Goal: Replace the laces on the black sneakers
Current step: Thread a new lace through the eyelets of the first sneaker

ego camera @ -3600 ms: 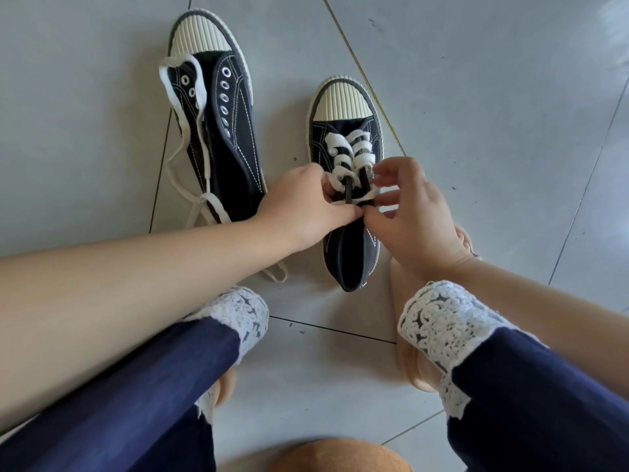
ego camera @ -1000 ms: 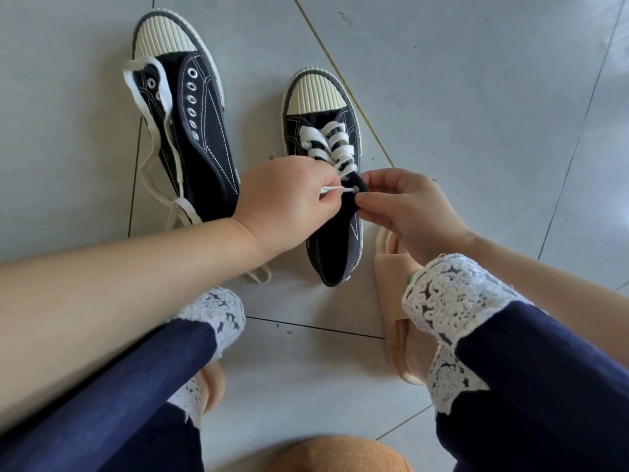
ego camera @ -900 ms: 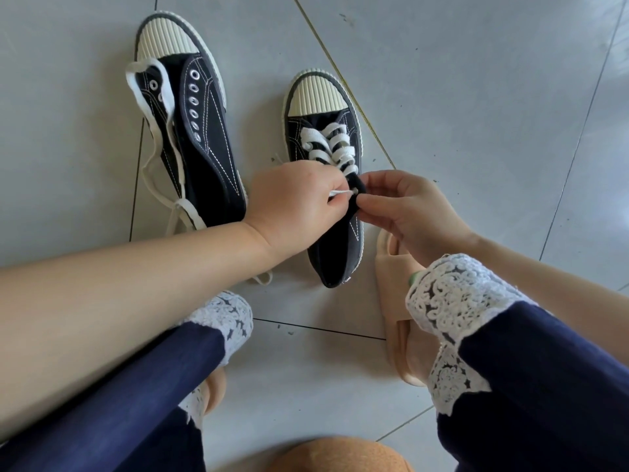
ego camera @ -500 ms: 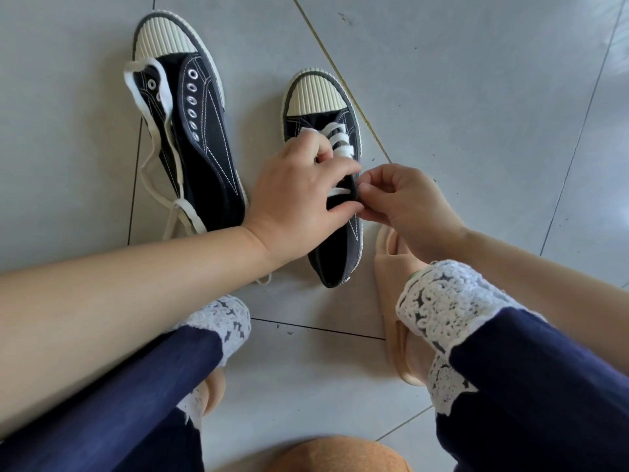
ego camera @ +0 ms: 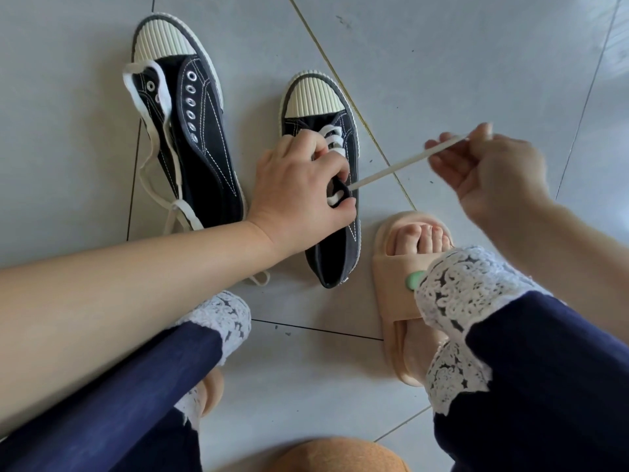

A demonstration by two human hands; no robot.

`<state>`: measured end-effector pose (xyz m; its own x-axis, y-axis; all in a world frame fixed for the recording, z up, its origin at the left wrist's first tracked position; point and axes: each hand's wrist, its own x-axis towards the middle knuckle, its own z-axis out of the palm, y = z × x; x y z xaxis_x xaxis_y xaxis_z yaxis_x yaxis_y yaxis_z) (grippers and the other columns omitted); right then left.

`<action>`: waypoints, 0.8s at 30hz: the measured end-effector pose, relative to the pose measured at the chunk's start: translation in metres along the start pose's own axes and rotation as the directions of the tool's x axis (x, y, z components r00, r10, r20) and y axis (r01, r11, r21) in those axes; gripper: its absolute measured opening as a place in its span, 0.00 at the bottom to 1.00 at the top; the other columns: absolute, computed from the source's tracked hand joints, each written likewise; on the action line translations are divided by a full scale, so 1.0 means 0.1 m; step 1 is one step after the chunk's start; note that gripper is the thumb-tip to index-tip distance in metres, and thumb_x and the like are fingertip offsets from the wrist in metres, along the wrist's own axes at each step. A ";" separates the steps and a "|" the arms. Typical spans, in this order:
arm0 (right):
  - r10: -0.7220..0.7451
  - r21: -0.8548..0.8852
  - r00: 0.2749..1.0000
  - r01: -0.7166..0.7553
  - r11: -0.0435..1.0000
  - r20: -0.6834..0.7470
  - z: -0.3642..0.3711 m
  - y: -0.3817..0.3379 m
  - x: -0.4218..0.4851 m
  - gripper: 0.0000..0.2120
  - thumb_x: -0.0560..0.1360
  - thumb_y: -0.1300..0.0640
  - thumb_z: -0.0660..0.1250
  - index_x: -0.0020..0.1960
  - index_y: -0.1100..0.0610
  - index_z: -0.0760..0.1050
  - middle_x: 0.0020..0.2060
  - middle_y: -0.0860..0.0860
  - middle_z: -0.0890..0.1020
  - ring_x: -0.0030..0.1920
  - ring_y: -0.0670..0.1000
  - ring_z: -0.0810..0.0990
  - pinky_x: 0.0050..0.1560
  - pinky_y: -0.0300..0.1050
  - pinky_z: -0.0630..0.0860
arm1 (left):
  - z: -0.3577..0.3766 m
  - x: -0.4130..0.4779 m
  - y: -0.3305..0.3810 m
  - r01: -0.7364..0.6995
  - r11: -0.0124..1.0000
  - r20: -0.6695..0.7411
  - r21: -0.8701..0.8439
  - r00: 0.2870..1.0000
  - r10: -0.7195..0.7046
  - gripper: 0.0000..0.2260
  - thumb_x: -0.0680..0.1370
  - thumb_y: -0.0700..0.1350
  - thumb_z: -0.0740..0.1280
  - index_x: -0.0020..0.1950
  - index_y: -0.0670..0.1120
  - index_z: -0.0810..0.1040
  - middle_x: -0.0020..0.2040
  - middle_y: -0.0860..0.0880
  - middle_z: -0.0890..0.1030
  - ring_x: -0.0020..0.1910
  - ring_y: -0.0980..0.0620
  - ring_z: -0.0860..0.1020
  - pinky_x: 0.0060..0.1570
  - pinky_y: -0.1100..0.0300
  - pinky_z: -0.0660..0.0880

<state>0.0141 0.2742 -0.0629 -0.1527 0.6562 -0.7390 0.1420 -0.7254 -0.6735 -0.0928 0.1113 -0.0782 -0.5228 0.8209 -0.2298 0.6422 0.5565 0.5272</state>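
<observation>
A black sneaker with a ribbed cream toe cap stands on the tiled floor, toe pointing away from the person. A white lace crosses its upper eyelets in a few rows near the toe. One end runs out from the middle of the lacing in a taut line, up and to the right.

The left hand rests on the shoe's opening. Its fingers and thumb are curled into the lacing, gripping the shoe there and steadying it. The right hand is raised well clear of the shoe and pinches the far end of the lace between thumb and fingertips, the other fingers loosely spread.

This looks like the threading step, with slack being drawn through an eyelet. The lower eyelets seem not yet laced, though the left hand hides them. The next move likely calls for bringing the lace tip back down and feeding it into the next eyelet across.

Just to the left lies a second sneaker, its eyelets bare, with a loose lace draped along it. A beige slipper and navy trousers with lace cuffs sit nearest the viewer.
</observation>
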 end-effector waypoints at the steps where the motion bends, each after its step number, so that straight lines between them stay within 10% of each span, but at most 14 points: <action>1: -0.004 0.030 0.999 0.005 1.000 -0.040 -0.04 -0.06 0.04 0.12 0.82 0.59 0.53 0.41 0.60 0.67 0.22 0.50 0.78 0.28 0.49 0.81 0.31 0.41 0.79 | 0.00 0.00 0.00 0.000 1.000 0.000 -0.002 1.000 0.000 0.12 0.66 0.51 0.71 0.45 0.46 0.79 0.49 0.45 0.74 0.51 0.43 0.71 0.49 0.55 0.62; 7: 0.028 0.188 0.997 -0.015 0.982 -0.072 -0.01 -0.13 0.11 0.14 0.81 0.62 0.50 0.37 0.56 0.64 0.20 0.48 0.66 0.21 0.47 0.64 0.25 0.35 0.65 | -0.02 -0.01 -0.01 -0.026 0.999 -0.002 -0.020 1.000 0.026 0.12 0.66 0.50 0.71 0.47 0.46 0.79 0.50 0.45 0.74 0.51 0.43 0.71 0.50 0.56 0.61; 10: -0.005 -0.103 1.000 0.005 0.995 0.005 0.04 -0.12 0.10 0.12 0.78 0.63 0.53 0.37 0.56 0.66 0.20 0.48 0.66 0.21 0.47 0.64 0.25 0.34 0.63 | -0.04 -0.04 -0.06 -0.059 0.992 -0.002 -0.109 0.998 0.059 0.16 0.67 0.48 0.73 0.51 0.44 0.79 0.51 0.43 0.75 0.52 0.43 0.73 0.53 0.50 0.69; 13: -0.008 -0.676 0.972 0.169 0.717 0.234 0.06 0.03 0.07 0.10 0.77 0.58 0.60 0.38 0.54 0.74 0.29 0.47 0.75 0.27 0.45 0.73 0.31 0.38 0.73 | -0.09 -0.07 -0.19 -0.073 0.979 -0.056 -0.191 0.996 0.064 0.24 0.67 0.47 0.74 0.58 0.38 0.74 0.55 0.41 0.74 0.51 0.47 0.73 0.56 0.55 0.69; 16: -0.044 -0.838 0.899 0.422 0.346 0.435 0.11 0.19 0.07 0.04 0.76 0.53 0.63 0.45 0.48 0.77 0.35 0.42 0.77 0.29 0.37 0.73 0.32 0.27 0.68 | -0.13 -0.05 -0.31 -0.010 0.965 -0.097 -0.263 0.995 -0.016 0.20 0.71 0.45 0.71 0.60 0.38 0.73 0.53 0.45 0.72 0.49 0.53 0.69 0.53 0.67 0.64; 24: -0.084 -0.761 0.821 0.557 0.333 0.564 0.47 0.22 0.05 0.09 0.74 0.61 0.64 0.49 0.50 0.78 0.38 0.48 0.79 0.41 0.49 0.77 0.44 0.40 0.73 | -0.09 0.14 -0.40 0.185 0.888 0.013 -0.420 0.980 -0.198 0.09 0.76 0.38 0.65 0.55 0.43 0.75 0.43 0.54 0.76 0.41 0.58 0.73 0.43 0.75 0.68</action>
<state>-0.0293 0.2517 -0.0812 -0.6892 0.4829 -0.5402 0.7064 0.2818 -0.6493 -0.1311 0.0996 -0.0950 -0.6323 0.6960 -0.3402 0.2379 0.5924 0.7697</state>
